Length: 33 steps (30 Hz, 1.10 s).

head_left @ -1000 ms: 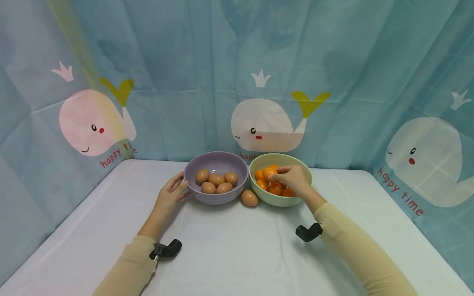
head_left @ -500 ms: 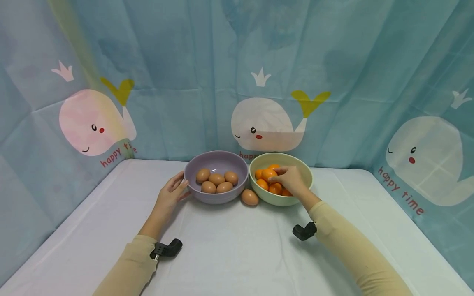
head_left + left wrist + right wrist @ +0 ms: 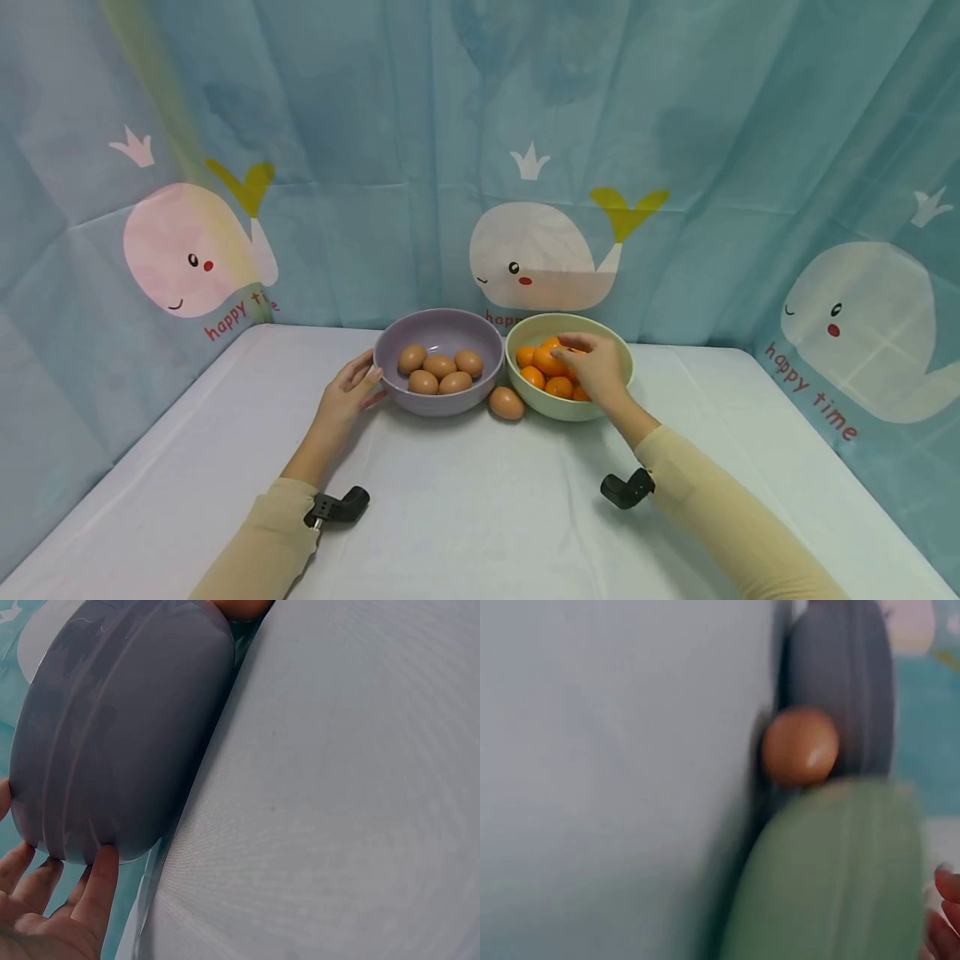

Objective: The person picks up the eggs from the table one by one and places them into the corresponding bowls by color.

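Observation:
My left hand (image 3: 341,404) rests against the left side of the purple bowl (image 3: 438,404). In the left wrist view its fingers (image 3: 103,889) touch the bowl's outer wall, fairly straight. Several brown eggs (image 3: 439,365) lie in that bowl. My right hand (image 3: 600,371) reaches over the right rim of the pale green bowl (image 3: 558,408), thumb and fingers beside a tangerine (image 3: 549,361) on top of several others; I see nothing gripped. In the right wrist view only some fingertips show at the right edge, beyond the bowl.
One more brown egg (image 3: 507,403) lies on the white table (image 3: 480,500) in front of where the bowls meet. A blue curtain (image 3: 360,233) with whale prints hangs behind the table and along its sides. Black wrist mounts (image 3: 337,505) sit on both sleeves.
My right hand, which held a tangerine a second ago, lowered it onto the others, let go and drew back slightly to the right. The left hand and the purple bowl stayed put.

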Tool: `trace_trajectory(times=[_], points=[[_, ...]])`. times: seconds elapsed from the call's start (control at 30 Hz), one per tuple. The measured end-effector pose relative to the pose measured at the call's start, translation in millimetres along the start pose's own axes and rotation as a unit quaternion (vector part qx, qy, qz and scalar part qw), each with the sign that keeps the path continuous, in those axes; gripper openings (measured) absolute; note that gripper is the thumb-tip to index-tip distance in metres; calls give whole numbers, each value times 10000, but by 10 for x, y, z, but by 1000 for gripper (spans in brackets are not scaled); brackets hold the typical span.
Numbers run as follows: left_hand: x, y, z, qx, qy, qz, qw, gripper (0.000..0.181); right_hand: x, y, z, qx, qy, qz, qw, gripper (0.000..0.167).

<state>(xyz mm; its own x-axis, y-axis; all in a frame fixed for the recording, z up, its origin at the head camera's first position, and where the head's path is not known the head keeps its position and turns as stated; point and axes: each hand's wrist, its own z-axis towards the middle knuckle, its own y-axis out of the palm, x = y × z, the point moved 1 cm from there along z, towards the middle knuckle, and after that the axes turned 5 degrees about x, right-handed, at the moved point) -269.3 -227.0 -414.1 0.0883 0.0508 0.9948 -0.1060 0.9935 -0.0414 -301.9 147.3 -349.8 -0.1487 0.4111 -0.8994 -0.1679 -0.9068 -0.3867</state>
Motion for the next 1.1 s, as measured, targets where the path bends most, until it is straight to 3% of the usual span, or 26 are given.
trace_trajectory(times=[0.1, 0.27, 0.5, 0.7, 0.87, 1.1], points=[[6, 2, -7, 13, -41, 11, 10000, 64, -95, -18, -197, -23, -205, 335, 9992, 38], [22, 3, -21, 63, -97, 18, 9999, 62, -187, -9, -522, -305, -89, 1001, 9945, 41], [27, 0, -24, 131, -136, 101, 9998, 63, -177, 78, -850, -752, 190, 1208, 9896, 40], [7, -15, -18, 127, -127, 126, 9998, 64, -59, 239, -975, -1116, 599, 969, 9872, 42], [-2, -9, -20, 74, -91, 140, 9998, 63, 36, 369, -1016, -991, 741, 813, 9890, 40], [32, 6, -26, 52, -49, 74, 9999, 62, 119, 472, -1002, -964, 904, 676, 9889, 53]])
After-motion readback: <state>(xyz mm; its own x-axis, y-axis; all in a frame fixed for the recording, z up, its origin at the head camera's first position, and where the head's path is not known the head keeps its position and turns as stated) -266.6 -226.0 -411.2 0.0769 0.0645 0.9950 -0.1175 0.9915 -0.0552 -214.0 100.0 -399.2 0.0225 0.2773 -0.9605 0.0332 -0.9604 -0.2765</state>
